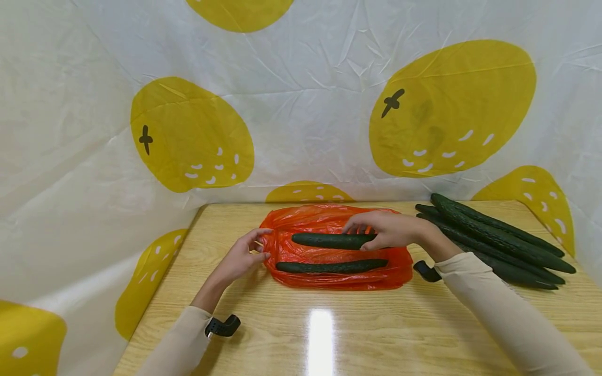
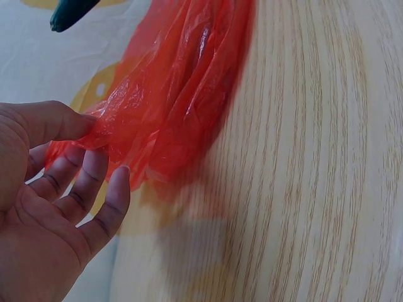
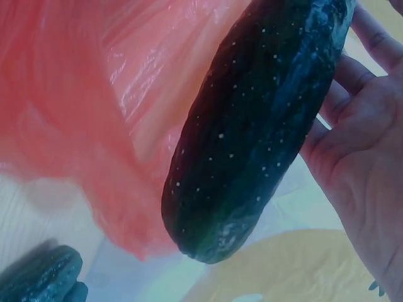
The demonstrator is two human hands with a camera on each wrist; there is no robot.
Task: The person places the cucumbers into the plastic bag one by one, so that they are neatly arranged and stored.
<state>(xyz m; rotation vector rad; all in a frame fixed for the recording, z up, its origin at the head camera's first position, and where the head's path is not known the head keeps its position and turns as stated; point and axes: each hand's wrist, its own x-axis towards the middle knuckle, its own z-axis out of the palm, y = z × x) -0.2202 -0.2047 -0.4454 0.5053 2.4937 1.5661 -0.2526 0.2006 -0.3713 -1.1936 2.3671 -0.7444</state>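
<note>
At frame centre, a cucumber (image 1: 331, 240) was gripped by the curled fingers of the right hand (image 1: 390, 228) above the orange bag (image 1: 338, 279), whose left edge was pinched by the left hand (image 1: 242, 256); a second cucumber (image 1: 331, 267) lay on the bag

Looked like a makeshift staged set rather than a lived-in room. Was enclosed behind and at both sides by a creased white plastic sheet (image 1: 310, 104) printed with big yellow fruit shapes. Held only a glossy pale wooden surface (image 1: 329, 334), plus produce: cucumbers (image 1: 498, 240) piled beside an orange plastic bag (image 1: 329, 250).
</note>
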